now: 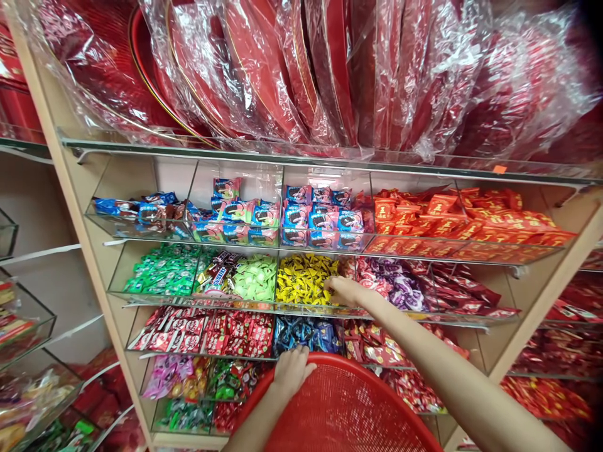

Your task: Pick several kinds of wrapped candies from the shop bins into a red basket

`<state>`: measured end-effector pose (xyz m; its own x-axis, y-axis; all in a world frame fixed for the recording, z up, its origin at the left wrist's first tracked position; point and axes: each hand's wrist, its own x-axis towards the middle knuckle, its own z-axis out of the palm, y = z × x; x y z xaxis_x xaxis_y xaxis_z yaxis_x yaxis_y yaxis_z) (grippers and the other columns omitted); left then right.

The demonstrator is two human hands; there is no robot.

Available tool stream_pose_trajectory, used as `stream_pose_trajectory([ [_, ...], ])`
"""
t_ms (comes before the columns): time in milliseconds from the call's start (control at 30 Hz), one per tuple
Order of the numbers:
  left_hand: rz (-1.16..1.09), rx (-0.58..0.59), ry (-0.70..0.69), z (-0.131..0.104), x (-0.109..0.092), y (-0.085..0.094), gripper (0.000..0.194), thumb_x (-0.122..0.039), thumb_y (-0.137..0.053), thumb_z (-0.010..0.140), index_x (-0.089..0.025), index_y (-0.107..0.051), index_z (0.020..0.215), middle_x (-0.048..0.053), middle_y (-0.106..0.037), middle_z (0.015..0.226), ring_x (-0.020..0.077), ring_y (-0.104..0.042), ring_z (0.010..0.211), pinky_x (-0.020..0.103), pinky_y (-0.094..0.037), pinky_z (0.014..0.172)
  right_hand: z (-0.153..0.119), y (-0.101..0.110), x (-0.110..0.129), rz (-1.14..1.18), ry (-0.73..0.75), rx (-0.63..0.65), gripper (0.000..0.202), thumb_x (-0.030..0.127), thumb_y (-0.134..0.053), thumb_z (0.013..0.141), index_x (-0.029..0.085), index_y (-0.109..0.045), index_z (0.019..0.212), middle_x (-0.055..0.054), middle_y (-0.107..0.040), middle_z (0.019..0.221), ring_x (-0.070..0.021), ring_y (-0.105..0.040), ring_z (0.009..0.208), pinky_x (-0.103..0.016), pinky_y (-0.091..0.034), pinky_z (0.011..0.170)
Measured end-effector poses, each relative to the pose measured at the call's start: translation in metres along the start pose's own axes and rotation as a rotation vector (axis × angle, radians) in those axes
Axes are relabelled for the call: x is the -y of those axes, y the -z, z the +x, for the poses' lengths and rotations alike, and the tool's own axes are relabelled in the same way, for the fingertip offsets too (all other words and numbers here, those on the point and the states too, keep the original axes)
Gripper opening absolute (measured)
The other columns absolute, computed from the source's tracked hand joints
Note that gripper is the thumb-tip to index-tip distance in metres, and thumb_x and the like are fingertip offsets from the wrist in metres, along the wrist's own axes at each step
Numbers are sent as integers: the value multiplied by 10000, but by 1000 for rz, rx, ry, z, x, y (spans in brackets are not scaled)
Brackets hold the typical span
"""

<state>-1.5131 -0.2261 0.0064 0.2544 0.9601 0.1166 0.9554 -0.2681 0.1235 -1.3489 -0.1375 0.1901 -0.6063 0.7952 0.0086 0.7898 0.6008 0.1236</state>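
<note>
My left hand [292, 370] is closed over the rim of a red perforated plastic basket [348, 402], near the bottom of the view. Nothing shows on the visible part of its inner wall. My right hand [343, 290] reaches forward over the basket to the second shelf row. Its curled fingertips are at the right side of a heap of yellow-wrapped candies [304, 279]; what they pinch, if anything, is too small to make out. Left of the heap lie light green candies [255, 278], and to the right are purple-wrapped candies [400, 289].
Clear dividers split the shelves into bins. Above are blue-and-pink cookie packs [323, 218] and orange-red packets [443, 220]. Dark blue candies [308, 334] lie below. A glass shelf edge [330, 160] runs under plastic-wrapped red trays [264, 69]. A wooden side panel [70, 188] stands at left.
</note>
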Motion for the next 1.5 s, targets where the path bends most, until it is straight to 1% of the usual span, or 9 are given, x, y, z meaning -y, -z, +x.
stream_pose_trajectory([
  [200, 1, -9, -6, 2, 1, -2, 409, -458, -348, 838, -179, -499, 1097, 89, -570, 1135, 219, -572, 942, 341, -458, 803, 0, -5, 2, 22, 9, 11, 346, 118, -518, 667, 179, -591, 1000, -86, -607, 1078, -197, -555, 977, -226, -390, 754],
  [333, -3, -1, -9, 1, 2, -3, 411, -465, -344, 837, -186, -493, 1100, 89, -562, 1146, 214, -569, 948, 334, -453, 810, 0, -7, 3, 31, -5, 22, 354, 124, -525, 666, 184, -593, 1008, -87, -619, 1059, -202, -567, 960, -233, -399, 747],
  [633, -9, -24, -12, 1, 3, -7, 414, -473, -345, 837, -190, -494, 1099, 88, -561, 1153, 220, -572, 945, 337, -456, 801, -2, 1, 1, 4, -11, -10, 345, 135, -525, 678, 204, -589, 1011, -73, -611, 1084, -206, -548, 1005, -246, -392, 786],
  [800, -6, -39, -18, 1, 2, -7, 400, -468, -358, 835, -185, -506, 1076, 87, -576, 1126, 224, -581, 927, 343, -465, 783, -1, -3, 2, -26, -46, 20, 329, 125, -526, 667, 203, -615, 974, -101, -631, 1031, -237, -574, 959, -276, -407, 736],
  [967, -4, -26, -7, 0, 1, -5, 404, -462, -356, 837, -184, -496, 1096, 98, -568, 1132, 225, -577, 939, 341, -459, 787, -2, -6, 2, -34, -33, 11, 315, 120, -521, 672, 194, -617, 962, -101, -637, 1011, -224, -581, 935, -254, -403, 706],
  [1100, -1, -25, -6, 0, 1, -6, 404, -460, -353, 838, -185, -497, 1096, 97, -570, 1125, 224, -577, 938, 340, -459, 785, -6, -2, 3, -46, -16, -23, 267, 132, -507, 705, 187, -613, 944, -99, -639, 981, -216, -569, 939, -250, -394, 717],
  [1300, 6, -50, -17, 1, 3, -8, 404, -456, -362, 835, -179, -499, 1096, 88, -572, 1133, 230, -579, 929, 352, -464, 785, -9, 10, 6, -81, -3, -100, 232, 106, -460, 738, 166, -589, 921, -122, -620, 980, -237, -535, 968, -290, -384, 742],
  [1400, 5, -42, -17, 0, 3, -8, 405, -456, -355, 838, -177, -498, 1093, 95, -568, 1139, 226, -578, 932, 346, -462, 789, -12, 19, 7, -103, 20, -171, 211, 111, -460, 755, 173, -575, 920, -107, -610, 998, -231, -517, 969, -296, -380, 747],
  [1500, 2, -36, -18, 1, 3, -8, 408, -462, -348, 839, -178, -499, 1089, 97, -570, 1131, 221, -577, 933, 338, -461, 787, -20, 30, 12, -97, 53, -266, 194, 113, -460, 770, 175, -568, 920, -89, -609, 978, -216, -507, 935, -296, -375, 748],
])
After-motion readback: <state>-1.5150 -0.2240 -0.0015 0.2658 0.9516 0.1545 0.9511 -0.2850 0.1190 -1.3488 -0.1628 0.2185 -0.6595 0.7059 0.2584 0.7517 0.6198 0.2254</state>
